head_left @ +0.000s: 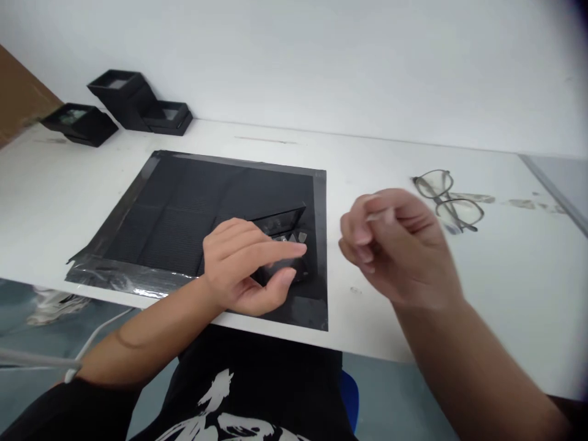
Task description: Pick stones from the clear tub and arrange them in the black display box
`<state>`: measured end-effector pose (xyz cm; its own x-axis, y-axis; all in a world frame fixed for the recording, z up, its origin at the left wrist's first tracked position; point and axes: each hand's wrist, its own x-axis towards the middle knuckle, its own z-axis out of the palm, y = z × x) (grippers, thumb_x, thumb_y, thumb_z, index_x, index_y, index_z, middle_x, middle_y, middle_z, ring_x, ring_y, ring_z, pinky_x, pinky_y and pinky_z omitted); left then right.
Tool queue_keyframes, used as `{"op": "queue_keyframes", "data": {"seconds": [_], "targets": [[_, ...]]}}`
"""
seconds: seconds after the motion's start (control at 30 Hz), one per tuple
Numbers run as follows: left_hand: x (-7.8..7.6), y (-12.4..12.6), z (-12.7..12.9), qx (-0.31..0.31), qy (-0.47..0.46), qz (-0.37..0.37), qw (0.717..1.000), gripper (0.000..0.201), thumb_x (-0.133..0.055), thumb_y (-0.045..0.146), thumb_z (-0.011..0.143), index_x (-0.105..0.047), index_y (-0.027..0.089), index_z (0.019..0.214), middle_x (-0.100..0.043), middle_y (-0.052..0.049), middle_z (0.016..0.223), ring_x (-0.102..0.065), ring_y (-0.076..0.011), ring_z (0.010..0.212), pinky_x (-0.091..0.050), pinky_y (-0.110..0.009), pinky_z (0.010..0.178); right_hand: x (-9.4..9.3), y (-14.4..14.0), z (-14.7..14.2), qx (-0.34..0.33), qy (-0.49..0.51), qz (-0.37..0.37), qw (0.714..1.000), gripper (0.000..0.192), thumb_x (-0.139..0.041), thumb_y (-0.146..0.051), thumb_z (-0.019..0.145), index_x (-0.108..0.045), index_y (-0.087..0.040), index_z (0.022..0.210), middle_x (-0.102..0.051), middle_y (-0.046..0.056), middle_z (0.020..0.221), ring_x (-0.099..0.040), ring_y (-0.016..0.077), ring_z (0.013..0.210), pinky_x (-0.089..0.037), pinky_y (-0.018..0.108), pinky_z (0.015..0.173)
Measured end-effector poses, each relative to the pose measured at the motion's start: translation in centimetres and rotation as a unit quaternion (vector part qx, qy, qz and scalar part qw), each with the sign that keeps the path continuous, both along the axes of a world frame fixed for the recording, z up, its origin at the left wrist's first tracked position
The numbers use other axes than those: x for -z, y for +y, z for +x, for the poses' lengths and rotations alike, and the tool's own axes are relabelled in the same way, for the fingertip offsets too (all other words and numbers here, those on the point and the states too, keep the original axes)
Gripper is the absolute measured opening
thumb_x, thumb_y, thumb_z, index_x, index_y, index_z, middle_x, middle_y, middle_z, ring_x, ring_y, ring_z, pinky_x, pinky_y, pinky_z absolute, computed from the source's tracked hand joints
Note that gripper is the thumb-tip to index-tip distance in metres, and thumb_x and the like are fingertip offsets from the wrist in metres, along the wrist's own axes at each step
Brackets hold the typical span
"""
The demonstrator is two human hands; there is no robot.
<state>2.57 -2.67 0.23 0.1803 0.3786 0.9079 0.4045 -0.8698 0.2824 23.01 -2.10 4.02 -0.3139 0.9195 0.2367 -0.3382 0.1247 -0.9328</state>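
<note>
Fingers (280, 248) of left hand (243, 269) pinching a small black tray (285, 245) of clear bits on the black mat (184, 208), right hand (395, 245) curled shut mid-air, maybe gripping one piece, can't tell; mid-sorting probably, steady placing needed.

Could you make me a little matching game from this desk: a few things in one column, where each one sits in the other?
Things:
1. glasses
2. black boxes
3. left hand
4. right hand

Places:
A. raised above the bare white table, fingers curled
B. far left corner, by the wall
C. lying on the table, right of the mat
D. on the black mat, fingers at a small dark tray

Pairs: 1-C, 2-B, 3-D, 4-A
</note>
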Motion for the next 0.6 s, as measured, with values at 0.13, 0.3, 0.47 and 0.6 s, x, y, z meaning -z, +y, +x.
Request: {"op": "queue_keyframes", "data": {"seconds": [0.13, 0.3, 0.47, 0.6], "targets": [[0.2, -0.1, 0.1, 0.004, -0.041, -0.059, 0.997, 0.036, -0.068, 0.037, 0.08, -0.065, 0.02, 0.111, -0.061, 0.002, 0.069, -0.059, -0.012, 0.062, -0.046, -0.031, 0.064, 1.6, -0.5, -2.3, -0.02, 0.03, -0.026, 0.999, 0.008, -0.068, -0.034, 0.089, -0.075, -0.034, 0.093, -0.058, -0.002, 0.068, -0.042, 0.009, 0.051, -0.033, 0.022, 0.038], [-0.2, 0.1, 0.1, 0.001, -0.041, -0.042, 0.998, 0.022, -0.077, 0.029, 0.078, -0.066, 0.021, 0.095, -0.066, 0.005, 0.07, -0.06, -0.0097, 0.062, -0.045, -0.031, 0.068, 2.1, -0.7, -2.7, -0.056, 0.054, -0.031, 0.996, 0.006, -0.068, -0.03, 0.089, -0.074, -0.03, 0.088, -0.062, -0.001, 0.072, -0.046, 0.0086, 0.051, -0.036, 0.022, 0.038], [-0.4, 0.0, 0.3, -0.016, -0.015, -0.042, 0.999, 0.015, -0.074, 0.031, 0.084, -0.064, 0.023, 0.092, -0.069, 0.006, 0.07, -0.061, -0.0077, 0.06, -0.049, -0.031, 0.074, 2.6, -0.7, -2.4, -0.072, 0.026, 0.007, 0.997, 0.011, -0.067, -0.024, 0.09, -0.076, -0.028, 0.092, -0.063, 0.0, 0.079, -0.051, 0.0077, 0.053, -0.042, 0.022, 0.041], [-0.1, 0.2, 0.2, -0.002, -0.001, -0.027, 1.0, 0.014, -0.075, 0.022, 0.083, -0.068, 0.023, 0.094, -0.07, 0.004, 0.075, -0.061, -0.0075, 0.062, -0.05, -0.026, 0.067, 3.1, -0.3, -1.8, -0.058, -0.034, 0.023, 0.997, 0.012, -0.068, -0.021, 0.087, -0.077, -0.027, 0.092, -0.062, 0.001, 0.079, -0.051, 0.0081, 0.053, -0.044, 0.023, 0.042]]}}
